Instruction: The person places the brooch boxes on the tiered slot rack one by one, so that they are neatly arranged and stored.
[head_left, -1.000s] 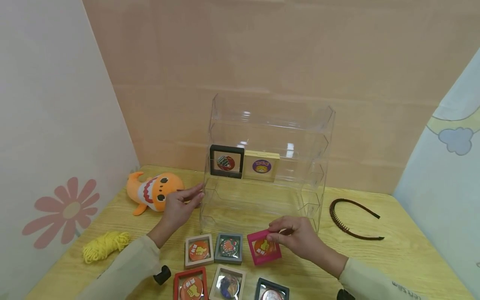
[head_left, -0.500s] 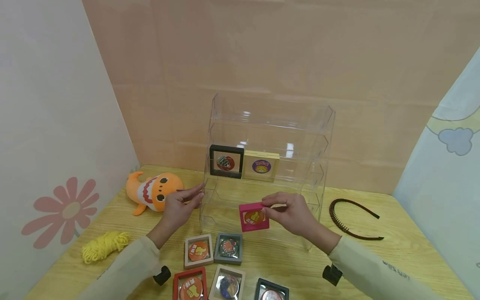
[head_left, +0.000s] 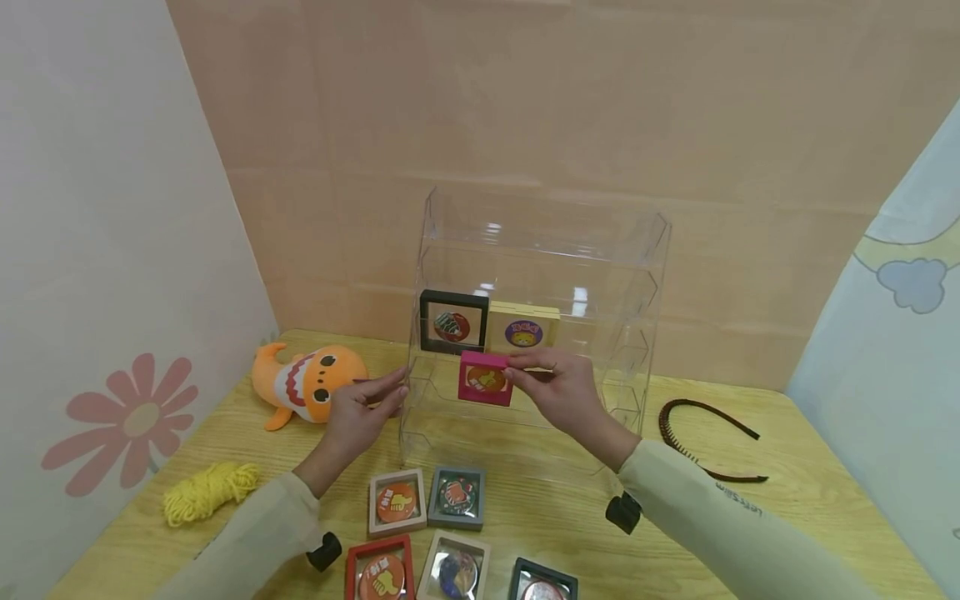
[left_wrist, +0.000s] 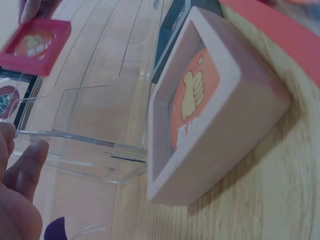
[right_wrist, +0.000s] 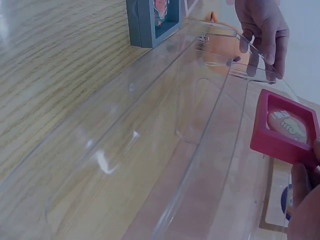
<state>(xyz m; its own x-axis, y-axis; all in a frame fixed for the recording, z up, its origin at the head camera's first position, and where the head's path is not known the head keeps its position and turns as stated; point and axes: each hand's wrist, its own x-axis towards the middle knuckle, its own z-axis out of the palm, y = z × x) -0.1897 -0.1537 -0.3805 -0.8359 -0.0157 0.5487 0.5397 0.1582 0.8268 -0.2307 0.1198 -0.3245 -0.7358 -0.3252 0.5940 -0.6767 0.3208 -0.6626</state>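
Observation:
My right hand [head_left: 564, 392] pinches a magenta square display frame [head_left: 486, 379] by its right edge. A round badge with a thumbs-up shows inside it. In the head view the frame overlaps the front of the clear tiered rack [head_left: 542, 250], just under the black frame [head_left: 453, 323] and the cream frame [head_left: 523, 330] that stand side by side on a tier. At the rack's left side, my left hand [head_left: 365, 419] grips the side panel's edge between thumb and fingers. The right wrist view shows the magenta frame [right_wrist: 285, 125] held near the panel.
Several framed badges lie on the table before the rack, among them a pink frame [head_left: 397, 502], a grey frame [head_left: 457, 497] and a red frame [head_left: 381, 546]. An orange plush shark [head_left: 311, 383] and yellow yarn [head_left: 210, 493] are left. A brown headband [head_left: 678, 437] lies right.
The right hand has raised the magenta frame from above the table, up and slightly left, to the front of the rack. The left hand has stayed at the rack's side.

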